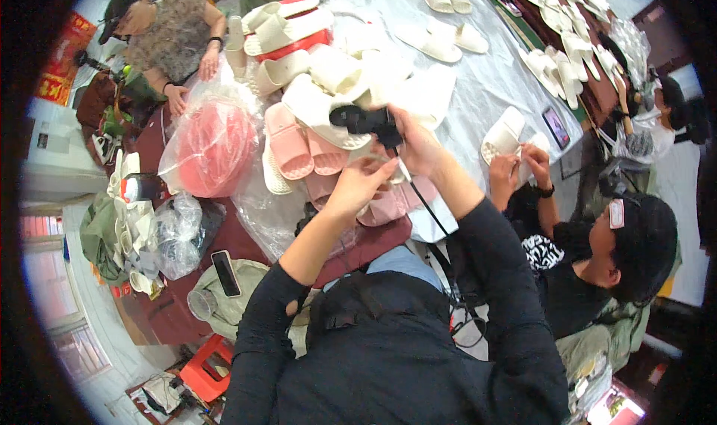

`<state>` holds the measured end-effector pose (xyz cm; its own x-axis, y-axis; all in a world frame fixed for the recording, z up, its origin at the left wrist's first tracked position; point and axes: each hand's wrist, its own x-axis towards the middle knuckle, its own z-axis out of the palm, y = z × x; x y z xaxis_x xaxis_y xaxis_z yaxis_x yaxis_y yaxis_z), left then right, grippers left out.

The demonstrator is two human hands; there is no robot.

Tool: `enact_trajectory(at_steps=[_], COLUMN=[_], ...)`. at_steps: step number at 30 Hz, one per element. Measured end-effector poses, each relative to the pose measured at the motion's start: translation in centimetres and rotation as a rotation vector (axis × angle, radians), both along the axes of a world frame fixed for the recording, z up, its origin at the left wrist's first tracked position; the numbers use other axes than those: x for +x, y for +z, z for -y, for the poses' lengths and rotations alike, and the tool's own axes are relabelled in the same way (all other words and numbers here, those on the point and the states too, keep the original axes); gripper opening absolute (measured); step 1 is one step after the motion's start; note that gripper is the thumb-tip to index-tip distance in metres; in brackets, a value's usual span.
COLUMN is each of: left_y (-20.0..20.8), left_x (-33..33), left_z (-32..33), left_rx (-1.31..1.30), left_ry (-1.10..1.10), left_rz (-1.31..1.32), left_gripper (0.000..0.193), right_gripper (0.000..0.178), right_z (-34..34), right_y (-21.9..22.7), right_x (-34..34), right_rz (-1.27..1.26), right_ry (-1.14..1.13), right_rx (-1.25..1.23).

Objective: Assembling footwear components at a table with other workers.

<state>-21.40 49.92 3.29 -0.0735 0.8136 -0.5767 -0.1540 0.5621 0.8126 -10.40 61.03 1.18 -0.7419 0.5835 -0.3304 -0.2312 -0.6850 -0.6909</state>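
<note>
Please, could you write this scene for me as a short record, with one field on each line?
Right hand: holds a black device with a cable
Left hand: close to the device, fingers bent; whether it grips anything is unclear
Near the hands: pink slippers
Pile ahead: white slippers
Left of the pile: pink bundle in clear plastic
Lower left: phone on olive cloth
Co-worker on the right: both hands at a white slipper

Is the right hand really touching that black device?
Touching. The head view shows the right hand gripping the black device at its right-hand end.
</note>
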Motion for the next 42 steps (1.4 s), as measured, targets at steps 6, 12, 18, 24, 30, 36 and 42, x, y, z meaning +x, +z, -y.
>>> enact_trajectory(at_steps=[6,12,18,24,30,36,42], left_y=[-2.8,-1.6,-1.5,2.6,4.9,6.7,9.0], left_x=[-2.7,-4.8,-3.8,-0.7,2.5,2.8,2.5], left_z=[0.7,-0.2,-1.1,-1.7,-0.2,1.2,2.1], left_rx=[0.612,0.273,0.435,0.746,1.176,1.087,1.174], left_ry=[0.42,0.086,-0.036,-0.329,-0.349,-0.294,-0.478], left_rz=[-0.701,-0.275,-0.617,-0.636,-0.644,-0.601,-0.748], left_gripper=[0.048,0.021,0.02,0.019,0.019,0.017,0.016], right_gripper=[0.043,0.046,0.027,0.024,0.039,0.059,0.083], right_z=[3.4,3.7,7.6,7.8,4.7,6.7,4.6], right_y=[-2.3,-3.1,-2.4,-2.6,0.6,3.8,3.7], right_x=[-0.4,0.0,1.4,1.1,3.0,1.6,-1.7], right_rz=[0.2,0.314,0.654,0.508,-0.299,-0.682,-0.466], right_ry=[0.092,0.193,-0.484,-0.19,-0.545,-0.209,-0.487], right_rx=[0.066,0.143,0.844,0.342,0.142,-0.073,0.419])
